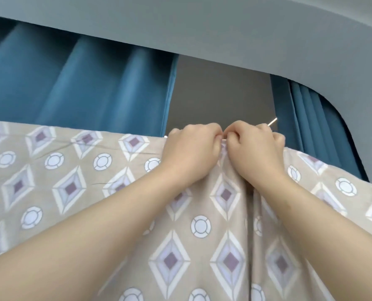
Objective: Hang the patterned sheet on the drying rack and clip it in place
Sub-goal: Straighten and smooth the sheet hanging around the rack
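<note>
The patterned sheet (72, 181), beige with purple diamonds and white rings, hangs over a high bar that it hides almost wholly. A thin metal rod end (272, 122) of the drying rack sticks out behind my right hand. My left hand (191, 148) and my right hand (259, 146) are raised side by side at the sheet's top edge. Their fingers are curled and pinch the bunched cloth where the knuckles almost meet. Folds run down from that spot. A sliver of something pale shows between the fingertips; I cannot tell if it is a clip.
Blue curtains (83, 88) hang behind the sheet on the left, and more blue curtain (311, 127) on the right. A grey wall panel (220, 94) stands between them. A pale ceiling soffit (202, 25) curves overhead.
</note>
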A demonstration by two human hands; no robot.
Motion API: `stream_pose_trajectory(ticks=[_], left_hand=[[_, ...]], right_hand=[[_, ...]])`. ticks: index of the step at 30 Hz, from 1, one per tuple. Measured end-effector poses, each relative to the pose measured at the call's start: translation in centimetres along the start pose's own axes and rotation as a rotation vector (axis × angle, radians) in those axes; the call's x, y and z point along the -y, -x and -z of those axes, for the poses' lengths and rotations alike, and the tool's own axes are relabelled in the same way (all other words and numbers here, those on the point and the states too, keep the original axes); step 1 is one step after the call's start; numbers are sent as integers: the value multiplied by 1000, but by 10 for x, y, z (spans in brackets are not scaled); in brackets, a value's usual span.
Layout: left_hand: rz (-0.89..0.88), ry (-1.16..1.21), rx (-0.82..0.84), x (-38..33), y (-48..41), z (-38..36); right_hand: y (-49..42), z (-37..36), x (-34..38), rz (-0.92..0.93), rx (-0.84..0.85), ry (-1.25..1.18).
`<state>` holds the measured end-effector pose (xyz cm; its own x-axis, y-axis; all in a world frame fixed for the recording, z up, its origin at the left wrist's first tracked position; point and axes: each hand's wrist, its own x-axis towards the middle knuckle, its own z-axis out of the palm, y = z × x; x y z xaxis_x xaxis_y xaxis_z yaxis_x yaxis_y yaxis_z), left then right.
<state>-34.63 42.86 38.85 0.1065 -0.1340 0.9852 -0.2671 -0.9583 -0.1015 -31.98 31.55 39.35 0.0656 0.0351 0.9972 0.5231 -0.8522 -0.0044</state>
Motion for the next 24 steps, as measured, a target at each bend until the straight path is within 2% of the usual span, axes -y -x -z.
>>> stream_pose_trajectory(ticks=[4, 8, 14, 24], left_hand=[[106, -95, -6, 54, 16, 26], [160, -201, -12, 105, 31, 55], [234, -223, -2, 191, 50, 101], [255, -229, 39, 323, 78, 170]], right_hand=[[2, -20, 51, 96, 119, -20], [3, -38, 102, 170, 123, -70], [-1, -67, 186, 245, 198, -126], [-5, -124, 327, 268, 180, -107]])
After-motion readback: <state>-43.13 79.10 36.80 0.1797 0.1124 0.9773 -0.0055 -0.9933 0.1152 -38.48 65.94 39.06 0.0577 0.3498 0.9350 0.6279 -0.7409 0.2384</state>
